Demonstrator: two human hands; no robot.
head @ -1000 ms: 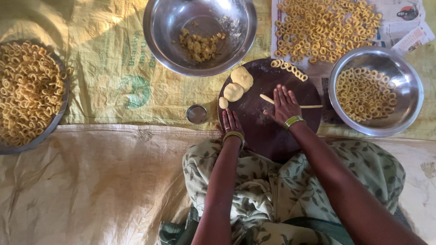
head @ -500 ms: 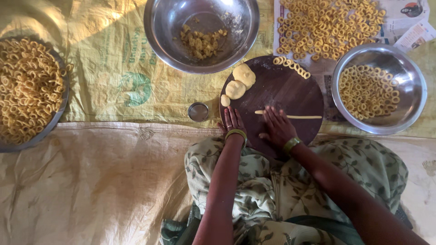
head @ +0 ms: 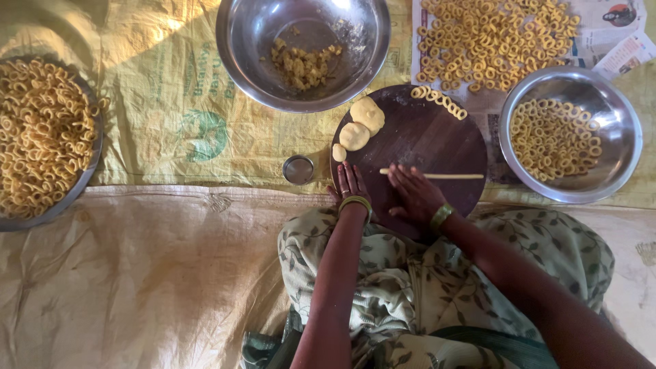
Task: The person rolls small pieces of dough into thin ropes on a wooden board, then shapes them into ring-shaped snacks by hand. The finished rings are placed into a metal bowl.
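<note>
On the round wooden board (head: 437, 137), the right hand (head: 417, 195) lies flat on a thin dough rope (head: 444, 176); the left hand (head: 350, 183) rests at the board's near-left edge beside dough lumps (head: 362, 123).

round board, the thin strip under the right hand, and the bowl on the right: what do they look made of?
Round board: looks like dark wood, matte, with a dusty, floury sheen.
Thin strip, partly under the right hand: pale yellow soft dough, judging by its even rolled shape and the matching dough lumps.
Right bowl: probably polished steel, going by its bright mirror-like reflections.
</note>
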